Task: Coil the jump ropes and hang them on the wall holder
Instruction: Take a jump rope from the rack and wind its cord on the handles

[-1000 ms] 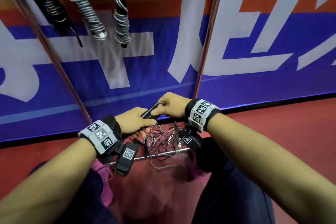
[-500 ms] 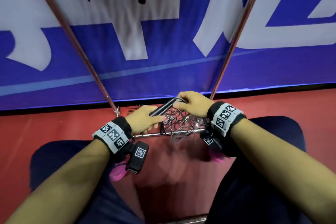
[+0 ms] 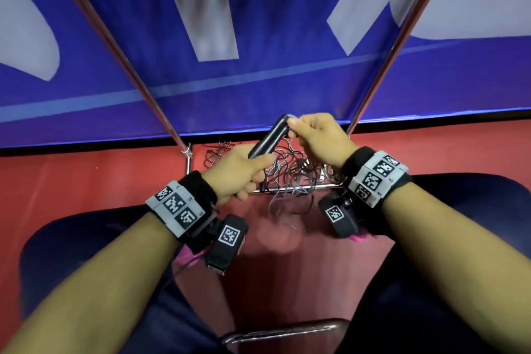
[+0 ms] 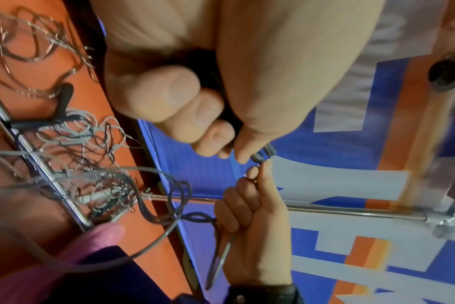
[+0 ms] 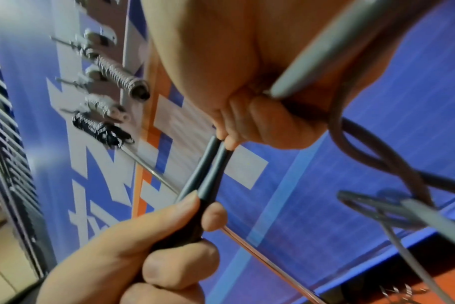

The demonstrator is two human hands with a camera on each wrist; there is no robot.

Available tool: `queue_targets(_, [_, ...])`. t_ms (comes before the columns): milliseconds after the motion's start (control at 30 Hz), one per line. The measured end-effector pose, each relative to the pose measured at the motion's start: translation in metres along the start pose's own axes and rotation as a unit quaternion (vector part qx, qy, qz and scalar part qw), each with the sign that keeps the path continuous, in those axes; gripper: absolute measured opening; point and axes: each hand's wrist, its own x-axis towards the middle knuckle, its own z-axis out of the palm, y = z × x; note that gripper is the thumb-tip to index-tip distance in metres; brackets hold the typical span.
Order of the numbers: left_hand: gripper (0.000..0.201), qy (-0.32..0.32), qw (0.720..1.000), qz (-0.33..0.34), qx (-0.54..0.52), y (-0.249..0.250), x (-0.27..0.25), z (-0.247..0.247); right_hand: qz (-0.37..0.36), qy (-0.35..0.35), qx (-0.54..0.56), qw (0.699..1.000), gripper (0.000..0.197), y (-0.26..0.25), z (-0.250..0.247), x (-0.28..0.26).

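A pair of black jump-rope handles (image 3: 268, 138) lies side by side, tilted up to the right. My left hand (image 3: 247, 171) grips their lower ends. My right hand (image 3: 300, 131) pinches their top ends and also holds a loop of the grey cord (image 5: 312, 53) in its palm. The right wrist view shows the two handles (image 5: 210, 164) between both hands. More cord trails down into a tangle of loose ropes (image 3: 290, 171) on the red floor below my hands. Several coiled ropes (image 5: 112, 74) hang on the wall holder's pegs, seen only in the right wrist view.
Two slanted metal poles (image 3: 123, 60) of a rack rise on either side of my hands, and a low metal bar (image 3: 298, 188) crosses the tangle. A blue and white banner wall (image 3: 258, 80) stands just behind. My knees flank the red floor.
The head view has tilted down, so the hung ropes have left it. Both hands have raised the handles a little above the tangle, now tilted more steeply.
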Motion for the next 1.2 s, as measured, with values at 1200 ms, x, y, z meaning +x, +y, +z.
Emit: queue_targets(1200, [0.023, 0.108, 0.977, 0.07, -0.169, 0.02, 0.015, -0.008, 0.148, -0.13, -0.281, 0.939, 0.04, 0.008, 0.025, -0.012])
